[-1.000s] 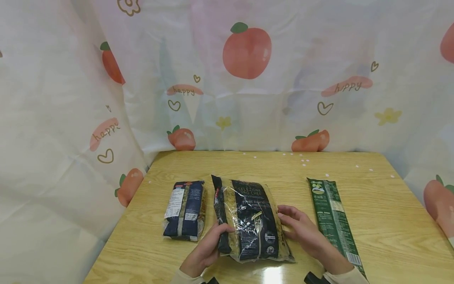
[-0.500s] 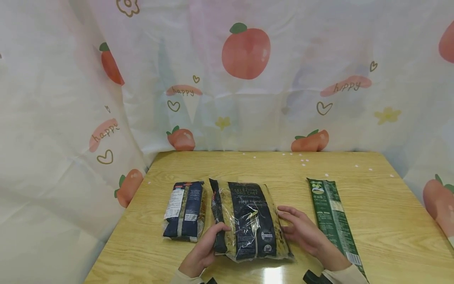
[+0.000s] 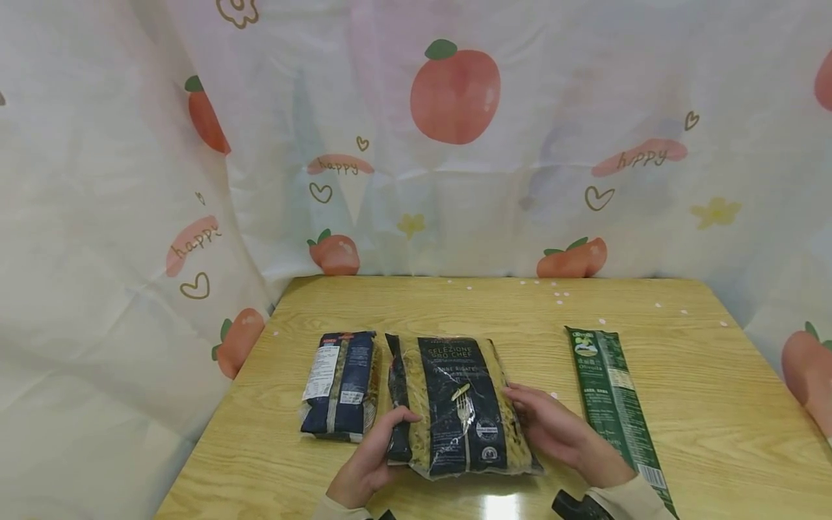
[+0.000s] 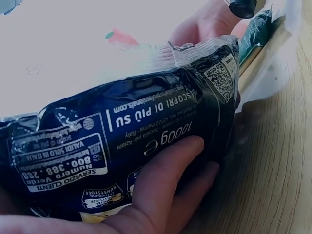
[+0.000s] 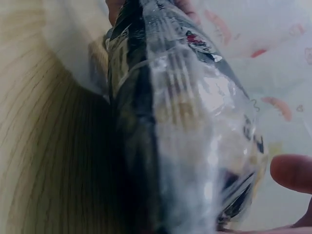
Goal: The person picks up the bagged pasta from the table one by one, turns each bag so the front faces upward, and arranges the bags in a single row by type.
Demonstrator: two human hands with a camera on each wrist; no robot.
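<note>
In the head view a dark bag of penne pasta (image 3: 458, 412), with clear strips showing yellow pasta, is in front of the person. My left hand (image 3: 370, 458) grips its left edge, thumb over the front. In the left wrist view its fingers (image 4: 168, 170) press on the bag's dark printed panel. On the other side, my right hand (image 3: 565, 433) has its extended fingers at the bag's right edge. A fingertip (image 5: 292, 171) stands apart from the crinkled clear plastic in the right wrist view; the other fingers are mostly hidden.
Left of the penne lies a smaller blue pasta pack (image 3: 338, 386) with a white label. To the right is a long green packet (image 3: 611, 404). All are on a wooden table (image 3: 416, 307) scattered with small white specks, before a fruit-print curtain (image 3: 455, 202).
The penne bag's top edge has come down and toward the person, and its front has turned slightly. The right hand's fingers have drawn in against its right edge; the left hand keeps its grip.
</note>
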